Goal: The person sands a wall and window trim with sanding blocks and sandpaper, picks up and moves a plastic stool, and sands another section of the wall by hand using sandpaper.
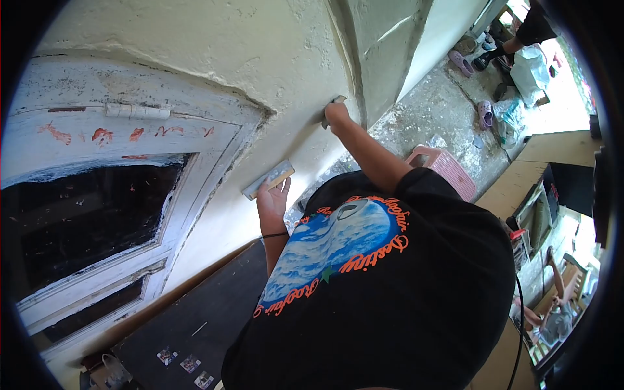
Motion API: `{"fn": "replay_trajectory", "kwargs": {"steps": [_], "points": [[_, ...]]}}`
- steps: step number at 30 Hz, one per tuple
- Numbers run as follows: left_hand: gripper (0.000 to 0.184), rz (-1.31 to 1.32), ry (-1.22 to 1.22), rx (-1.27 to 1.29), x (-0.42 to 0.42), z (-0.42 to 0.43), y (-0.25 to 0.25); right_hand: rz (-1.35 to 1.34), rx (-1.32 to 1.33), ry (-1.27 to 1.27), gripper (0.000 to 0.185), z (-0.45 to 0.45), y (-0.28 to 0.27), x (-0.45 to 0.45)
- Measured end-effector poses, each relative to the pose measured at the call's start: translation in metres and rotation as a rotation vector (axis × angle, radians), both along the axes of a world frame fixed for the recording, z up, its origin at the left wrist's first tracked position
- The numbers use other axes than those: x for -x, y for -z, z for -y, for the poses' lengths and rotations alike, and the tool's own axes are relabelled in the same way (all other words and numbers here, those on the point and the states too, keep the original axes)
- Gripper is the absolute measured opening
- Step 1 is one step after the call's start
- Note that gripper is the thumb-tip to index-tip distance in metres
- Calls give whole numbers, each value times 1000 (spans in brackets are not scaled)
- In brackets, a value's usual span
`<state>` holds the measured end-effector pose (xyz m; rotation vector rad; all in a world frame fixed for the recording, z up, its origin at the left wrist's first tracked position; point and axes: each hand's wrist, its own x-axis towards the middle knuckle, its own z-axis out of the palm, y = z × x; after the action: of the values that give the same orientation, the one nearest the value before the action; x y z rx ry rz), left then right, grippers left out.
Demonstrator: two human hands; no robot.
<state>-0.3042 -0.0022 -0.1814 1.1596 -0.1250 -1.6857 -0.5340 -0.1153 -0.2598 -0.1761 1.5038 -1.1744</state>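
My left hand (272,200) grips a flat rectangular plastering blade (275,175) from below, its thumb and fingers around the pale long edge. Grey smears cover the blade's face, which is held just off the wall. Higher up, my right hand (337,115) is closed around a narrow flat scraper (324,122) at the cream-painted wall (286,84). Much of that scraper lies hidden behind the fingers. A shadow from the right hand falls on the wall beside it.
A white-framed window (221,156) with dark glass is at left. Below it stands a dark table (175,325) with small cards. A pink plastic stool (448,170) stands behind my right arm. Clogs (461,63) and bags lie on the concrete floor. Other people (556,318) appear at the right edge.
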Motion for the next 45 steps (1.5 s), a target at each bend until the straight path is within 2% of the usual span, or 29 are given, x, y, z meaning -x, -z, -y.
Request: {"fn": "replay_trajectory", "kwargs": {"steps": [2, 4, 8, 10, 11, 14, 15, 18, 19, 23, 25, 28, 29, 31, 34, 38, 40, 43, 45], "points": [[34, 27, 32, 20, -1, -2, 0, 49, 14, 32, 30, 9, 7, -8], [34, 60, 60, 30, -8, -2, 1, -102, 205, 126, 26, -1, -7, -30], [34, 20, 45, 41, -17, 3, 13, -17, 133, -60, 29, -4, -14, -8], [33, 13, 41, 38, -14, 8, 6, 246, 215, -8, 30, -10, -36, -3], [31, 7, 77, 48, -17, 10, 8, 56, 273, -13, 28, -15, -42, -9], [30, 15, 64, 54, -20, 11, 12, 46, 218, -11, 27, -8, -28, -10], [30, 14, 53, 51, -20, 8, 11, 176, 173, 4, 27, -9, -34, -3], [29, -6, 24, 43, -19, 12, 11, 273, 213, 16, 26, -9, -32, -6], [29, -24, 26, 48, -23, 10, 14, 225, 263, 151, 26, -14, -41, -20], [28, -61, -39, 13, -29, 0, 17, 114, 214, -11, 28, -11, -37, -8], [28, -61, -85, -16, -30, -1, 16, 300, 136, -13, 29, -9, -35, -4], [28, -39, -6, 49, -34, 0, 15, 337, 305, 90, 28, -20, -65, -28], [28, -36, -12, 44, -35, -1, 16, 340, 299, 86, 28, -15, -50, -24], [28, -35, -39, 28, -31, 2, 14, 304, 229, -179, 29, 0, -19, -9], [28, -26, -41, 23, -26, 3, 11, 448, 249, -36, 29, -5, -13, -11], [28, -38, 18, 62, -29, 0, 15, 359, 246, 47, 30, -5, 4, -27], [28, -56, -26, 31, -24, 4, 13, 412, 149, -178, 31, -1, -3, -9], [29, -44, -26, 51, -24, 5, 10, 499, 270, -74, 31, -15, -45, -19], [29, -50, -35, 57, -28, -1, 12, 467, 246, -48, 30, -14, -64, -22]]}}
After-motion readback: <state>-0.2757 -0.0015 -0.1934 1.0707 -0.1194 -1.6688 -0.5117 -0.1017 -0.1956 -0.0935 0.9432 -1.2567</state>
